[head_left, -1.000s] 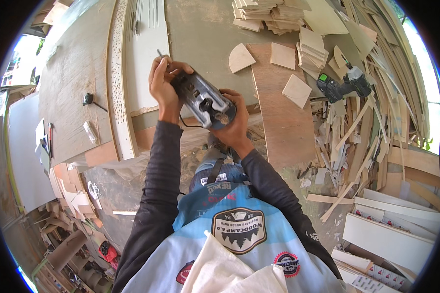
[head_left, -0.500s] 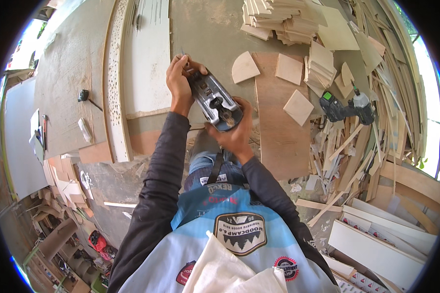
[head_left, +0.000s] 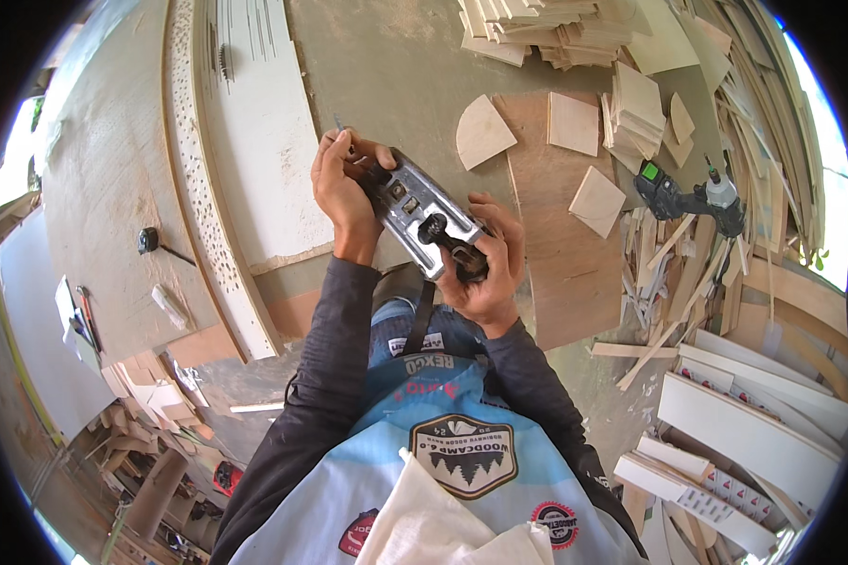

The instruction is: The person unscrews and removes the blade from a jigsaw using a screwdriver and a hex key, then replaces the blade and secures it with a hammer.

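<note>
In front of my body a jigsaw (head_left: 413, 209) is turned over, its metal base plate facing up. My left hand (head_left: 343, 196) grips its front end, thumb and fingers closed by a thin blade (head_left: 338, 122) that sticks out past them. Around the rear end my right hand (head_left: 492, 275) is wrapped, with fingers and thumb at the edge of the base plate beside a dark opening. The tool's body below the plate is mostly hidden.
A brown board (head_left: 567, 273) with square and rounded wood pieces (head_left: 486, 133) lies to the right, near a cordless drill (head_left: 693, 198). Stacked panels (head_left: 546, 28) stand farther off. Leftward are a perforated strip (head_left: 201, 179) and a tape measure (head_left: 148, 241). Offcuts litter the right side.
The jigsaw has tilted further, its rear end swinging to the right. My right hand has shifted its fingers up along that end. The view has turned slightly.
</note>
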A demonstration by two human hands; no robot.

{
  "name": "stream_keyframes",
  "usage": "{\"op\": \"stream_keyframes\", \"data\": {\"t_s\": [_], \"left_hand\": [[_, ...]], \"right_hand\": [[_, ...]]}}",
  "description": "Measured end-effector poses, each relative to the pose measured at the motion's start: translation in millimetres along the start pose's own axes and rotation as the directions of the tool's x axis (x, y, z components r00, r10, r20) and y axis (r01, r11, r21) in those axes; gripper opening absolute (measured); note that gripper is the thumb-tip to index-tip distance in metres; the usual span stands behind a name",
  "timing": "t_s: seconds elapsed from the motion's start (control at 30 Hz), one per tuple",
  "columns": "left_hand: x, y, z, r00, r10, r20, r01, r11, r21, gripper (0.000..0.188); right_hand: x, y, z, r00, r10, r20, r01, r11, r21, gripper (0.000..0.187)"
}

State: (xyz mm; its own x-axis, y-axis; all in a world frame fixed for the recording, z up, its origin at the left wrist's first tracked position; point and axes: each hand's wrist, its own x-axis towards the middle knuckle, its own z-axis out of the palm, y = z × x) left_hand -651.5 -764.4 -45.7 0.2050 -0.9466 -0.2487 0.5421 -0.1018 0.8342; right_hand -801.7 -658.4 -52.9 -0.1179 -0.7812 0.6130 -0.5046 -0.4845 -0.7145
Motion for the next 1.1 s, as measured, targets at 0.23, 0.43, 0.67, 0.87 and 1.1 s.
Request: {"op": "stream_keyframes", "data": {"t_s": [0.23, 0.43, 0.67, 0.87, 1.1], "left_hand": [[23.0, -3.7, -14.5, 0.991, -0.054, -0.123, 0.053, 0.999, -0.012, 0.02], [35.8, 1.1, -13.7, 0.964, -0.134, -0.231, 0.128, 0.991, -0.042, 0.019], [52.2, -0.2, -11.7, 0.934, -0.164, -0.318, 0.157, 0.987, -0.047, 0.016], [70.8, -15.6, -14.7, 0.903, -0.233, -0.361, 0.152, 0.959, -0.239, 0.017], [80.1, -25.7, -16.0, 0.895, -0.213, -0.392, 0.122, 0.962, -0.245, 0.017]], "right_hand": [[35.0, -8.9, 6.1, 0.991, 0.082, 0.107, -0.086, 0.996, 0.031, 0.032], [64.4, 1.2, 16.4, 0.978, 0.073, 0.195, -0.067, 0.997, -0.036, 0.035], [86.7, 7.2, 25.1, 0.944, 0.203, 0.26, -0.204, 0.979, -0.022, 0.032], [110.8, 20.7, 28.3, 0.913, 0.222, 0.341, -0.218, 0.975, -0.053, 0.028], [120.3, 42.2, 32.1, 0.9, 0.164, 0.403, -0.195, 0.98, 0.039, 0.03]]}}
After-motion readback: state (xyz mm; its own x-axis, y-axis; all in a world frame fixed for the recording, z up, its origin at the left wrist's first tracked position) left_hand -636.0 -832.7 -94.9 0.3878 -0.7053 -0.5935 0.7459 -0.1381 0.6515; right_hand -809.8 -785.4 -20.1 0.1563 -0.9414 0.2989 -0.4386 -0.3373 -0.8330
